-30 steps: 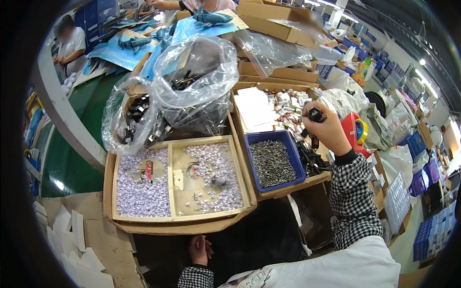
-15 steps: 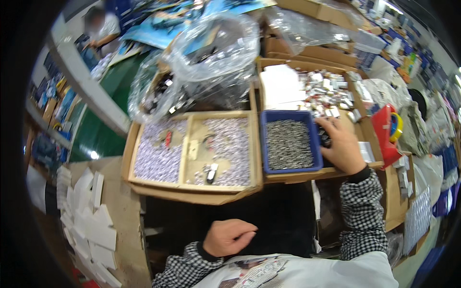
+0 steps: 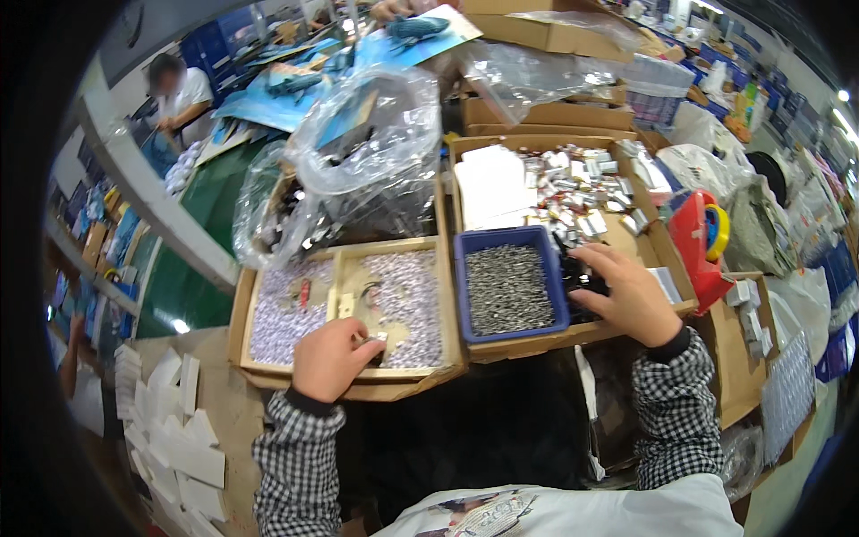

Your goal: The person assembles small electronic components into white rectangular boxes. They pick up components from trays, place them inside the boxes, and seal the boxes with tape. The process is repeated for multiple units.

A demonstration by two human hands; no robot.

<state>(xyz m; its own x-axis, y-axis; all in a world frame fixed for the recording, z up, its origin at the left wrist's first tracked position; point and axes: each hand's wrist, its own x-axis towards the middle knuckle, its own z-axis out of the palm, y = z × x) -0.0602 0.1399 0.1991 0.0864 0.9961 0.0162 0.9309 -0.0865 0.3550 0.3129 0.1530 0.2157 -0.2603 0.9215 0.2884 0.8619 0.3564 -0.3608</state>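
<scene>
One part sits pinched in the left hand by the tray's front edge; the right hand curls over black pieces near the box's front edge (gripping or not, I cannot tell). Work seems under way, plenty of pieces still loose. The part looks small, dark, pale-tipped.

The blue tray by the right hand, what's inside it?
Inside the blue tray are lots of little thin grey pieces, maybe screws. They cover the bottom, so I can't see what's under them. The right hand is beside it, at some black parts.
</scene>
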